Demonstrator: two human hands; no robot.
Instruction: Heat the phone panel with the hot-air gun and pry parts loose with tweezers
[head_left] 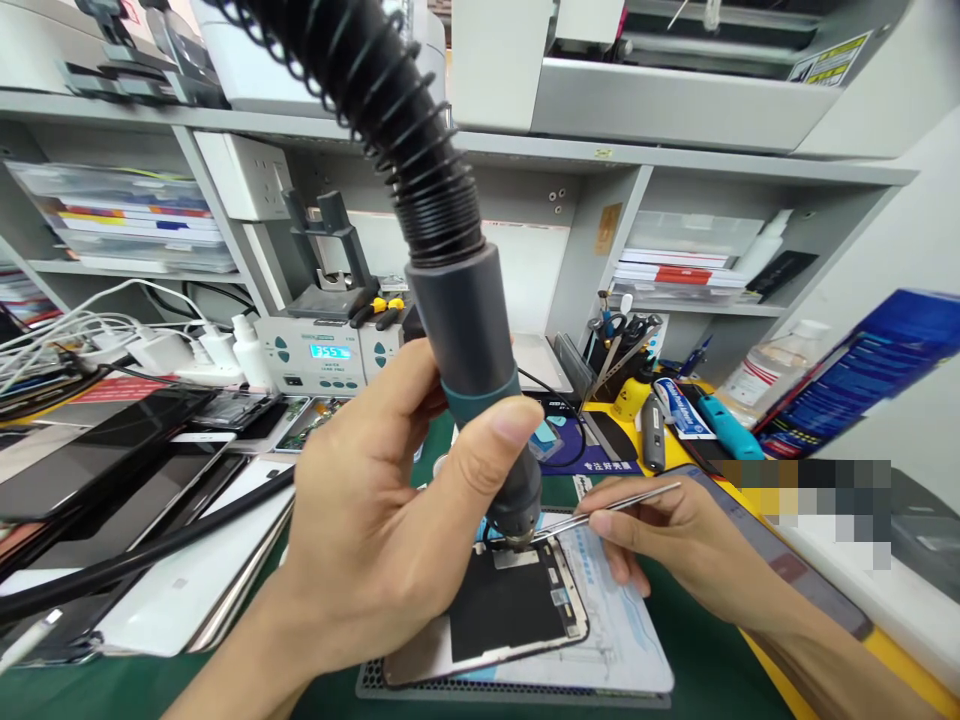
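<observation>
My left hand point(382, 510) is closed around the dark grey handle of a hot air gun point(466, 315), whose nozzle points down. Under the nozzle lies a phone display point(517, 605) with its black inner side up; I cannot tell whether nozzle and display touch. Metal tweezers point(641, 496) are pinched in my right hand point(675, 525), their tips by the top edge of the display near the nozzle. The display rests on a printed white-and-blue pad point(637, 655). My left hand hides the display's left part.
Several phones point(82, 450) lie stacked at the left, crossed by a black cable point(187, 530). Behind stands a hot air station point(322, 355) with a lit readout. A tool holder point(619, 345), a bottle point(776, 370) and a blue can point(862, 365) stand at the right, below shelves.
</observation>
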